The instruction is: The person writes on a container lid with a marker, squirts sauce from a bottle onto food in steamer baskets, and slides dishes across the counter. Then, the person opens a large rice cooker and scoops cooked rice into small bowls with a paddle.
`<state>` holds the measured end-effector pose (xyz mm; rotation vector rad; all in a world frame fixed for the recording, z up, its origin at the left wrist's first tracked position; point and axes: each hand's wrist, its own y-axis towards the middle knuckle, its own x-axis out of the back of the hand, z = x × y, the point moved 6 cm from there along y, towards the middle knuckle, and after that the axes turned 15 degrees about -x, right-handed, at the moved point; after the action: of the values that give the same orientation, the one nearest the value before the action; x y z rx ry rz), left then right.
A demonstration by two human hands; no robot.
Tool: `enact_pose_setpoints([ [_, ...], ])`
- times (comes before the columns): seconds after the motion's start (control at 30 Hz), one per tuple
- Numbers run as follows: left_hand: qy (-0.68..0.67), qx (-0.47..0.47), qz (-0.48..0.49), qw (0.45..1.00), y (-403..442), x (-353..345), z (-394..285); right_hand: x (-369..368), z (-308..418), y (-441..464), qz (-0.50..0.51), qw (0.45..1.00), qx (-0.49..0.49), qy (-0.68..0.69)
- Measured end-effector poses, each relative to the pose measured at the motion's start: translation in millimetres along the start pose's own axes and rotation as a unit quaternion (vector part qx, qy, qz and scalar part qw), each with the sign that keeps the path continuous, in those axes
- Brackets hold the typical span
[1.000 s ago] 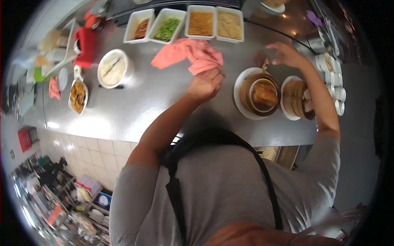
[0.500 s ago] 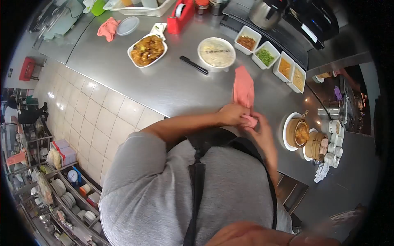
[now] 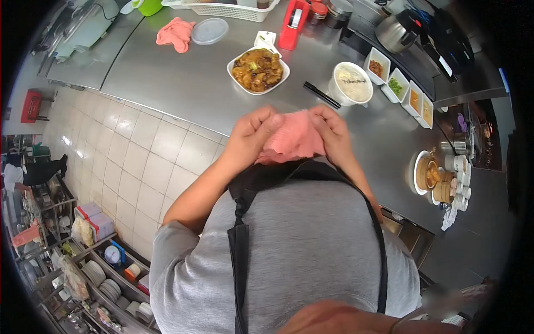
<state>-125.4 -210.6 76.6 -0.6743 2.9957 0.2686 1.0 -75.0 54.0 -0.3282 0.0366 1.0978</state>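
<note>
A pink cloth (image 3: 293, 136) is stretched between my two hands, in front of my chest at the counter's edge. My left hand (image 3: 255, 133) pinches its left side, fingers curled. On the other side my right hand (image 3: 335, 133) grips the upper right corner between thumb and fingers. Just beyond the cloth stands a square white bowl (image 3: 258, 70) of brown glazed food. To the right of that lies a black marker (image 3: 321, 94), beside a round white tub (image 3: 351, 83) with dark writing on its lid.
Small white trays (image 3: 395, 85) of toppings line the right side. Bamboo steamers (image 3: 427, 172) sit on plates farther right. A red tape dispenser (image 3: 293, 25), a clear lid (image 3: 209, 31) and another pink cloth (image 3: 176, 34) lie at the back. Shelves of dishes (image 3: 111, 289) stand lower left.
My hands have moved left and apart, and the pink cloth, earlier hanging long and bunched, is now spread between them. The view has shifted, so the counter items appear farther right.
</note>
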Motion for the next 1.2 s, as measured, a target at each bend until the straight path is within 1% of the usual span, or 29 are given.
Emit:
enact_pose_setpoints([
  [0.03, -0.025, 0.054, 0.005, 0.998, -2.3, 11.5, 4.3, -10.6, -7.1, 13.9, 0.021, 1.000, -0.020, -0.011],
  [0.1, -0.018, -0.043, -0.056, 0.997, -5.5, 36.4, -0.4, -32.3, -15.7, 36.5, 0.061, 0.996, -0.059, -0.035],
  [0.13, -0.015, -0.093, -0.084, 0.992, -7.2, 47.5, -4.5, -46.8, -15.9, 44.0, 0.114, 0.990, -0.078, -0.036],
  [0.2, -0.043, -0.087, -0.150, 0.984, -14.8, 74.1, -6.6, -73.5, -13.9, 51.2, 0.214, 0.969, -0.117, -0.034],
  [0.23, -0.057, -0.084, -0.180, 0.978, -17.8, 87.6, -7.9, -80.9, -10.4, 54.1, 0.251, 0.959, -0.121, -0.053],
  [0.3, -0.165, -0.136, -0.154, 0.965, -16.7, 105.3, -20.0, -92.6, -4.8, 58.3, 0.323, 0.934, -0.125, -0.090],
  [0.33, -0.217, -0.161, -0.142, 0.952, -16.6, 112.9, -26.9, -92.5, -3.3, 63.9, 0.284, 0.944, -0.103, -0.134],
  [0.37, -0.088, -0.148, -0.123, 0.977, -17.1, 119.3, -31.3, -89.4, -3.5, 71.2, 0.256, 0.955, -0.097, -0.112],
  [0.4, 0.042, -0.135, -0.103, 0.985, -18.1, 124.7, -35.6, -85.0, -5.2, 79.7, 0.228, 0.965, -0.091, -0.091],
  [0.43, 0.171, -0.121, -0.081, 0.974, -19.0, 129.3, -38.6, -83.5, -2.1, 85.0, 0.201, 0.973, -0.086, -0.071],
  [0.5, 0.301, -0.046, 0.054, 0.951, -22.9, 128.6, -25.1, -80.8, 10.4, 91.3, 0.153, 0.986, -0.062, -0.009],
  [0.57, 0.421, 0.028, 0.183, 0.888, -29.4, 129.6, -11.2, -77.1, 19.2, 100.3, 0.115, 0.992, -0.038, 0.021],
  [0.6, 0.387, 0.029, 0.213, 0.897, -29.6, 131.1, -13.4, -76.4, 22.1, 104.1, 0.103, 0.994, -0.020, 0.032],
  [0.63, 0.261, 0.029, 0.160, 0.952, -28.2, 135.2, -18.0, -73.8, 21.1, 109.5, 0.078, 0.996, -0.025, 0.033],
  [0.67, 0.131, 0.025, 0.099, 0.986, -27.8, 139.4, -23.2, -69.5, 18.1, 115.4, 0.058, 0.997, -0.029, 0.034],
  [0.7, -0.002, 0.016, 0.035, 0.999, -26.6, 144.7, -28.9, -64.3, 14.5, 122.4, 0.041, 0.998, -0.032, 0.033],
  [0.73, -0.079, 0.010, -0.013, 0.997, -23.1, 148.5, -33.3, -48.3, 4.9, 132.4, 0.000, 0.999, -0.031, -0.013],
  [0.77, -0.156, 0.000, -0.060, 0.986, -17.4, 150.5, -37.6, -23.8, -2.4, 144.0, -0.095, 0.986, 0.025, -0.136],
  [0.8, -0.233, -0.010, -0.105, 0.967, -11.8, 153.4, -42.1, 1.2, -11.8, 154.2, -0.189, 0.945, 0.084, -0.252],
  [0.83, -0.309, -0.025, -0.146, 0.939, -7.1, 159.9, -47.5, 29.7, -28.6, 163.1, -0.274, 0.864, 0.148, -0.396],
  [0.87, -0.338, -0.051, -0.103, 0.934, -5.1, 168.2, -59.7, 46.8, -34.7, 170.0, -0.354, 0.748, 0.209, -0.522],
  [0.9, -0.310, -0.120, -0.248, 0.910, -10.4, 188.7, -75.8, 60.7, -39.4, 182.2, -0.316, 0.832, 0.087, -0.448],
  [0.93, -0.269, -0.178, -0.315, 0.893, -17.0, 210.1, -93.5, 68.4, -48.7, 186.0, -0.267, 0.891, -0.043, -0.365],
  [0.97, -0.216, -0.234, -0.370, 0.873, -28.5, 236.3, -110.7, 68.6, -62.9, 188.2, -0.211, 0.922, -0.176, -0.273],
  [1.0, -0.147, -0.276, -0.408, 0.858, -41.1, 261.3, -125.5, 66.1, -63.6, 195.8, -0.194, 0.925, -0.164, -0.282],
  [1.07, 0.006, -0.297, -0.465, 0.834, -63.3, 303.9, -136.7, 66.3, -75.6, 206.5, -0.165, 0.929, -0.154, -0.294],
  [1.13, 0.145, -0.244, -0.498, 0.819, -77.7, 330.2, -124.7, 60.5, -76.5, 209.2, -0.179, 0.925, -0.102, -0.319],
  [1.17, 0.194, -0.203, -0.496, 0.821, -79.7, 333.7, -111.9, 61.2, -76.2, 210.3, -0.188, 0.922, -0.075, -0.330],
  [1.2, 0.228, -0.166, -0.485, 0.828, -78.7, 330.5, -95.7, 65.5, -82.7, 214.5, -0.173, 0.910, -0.077, -0.370],
])
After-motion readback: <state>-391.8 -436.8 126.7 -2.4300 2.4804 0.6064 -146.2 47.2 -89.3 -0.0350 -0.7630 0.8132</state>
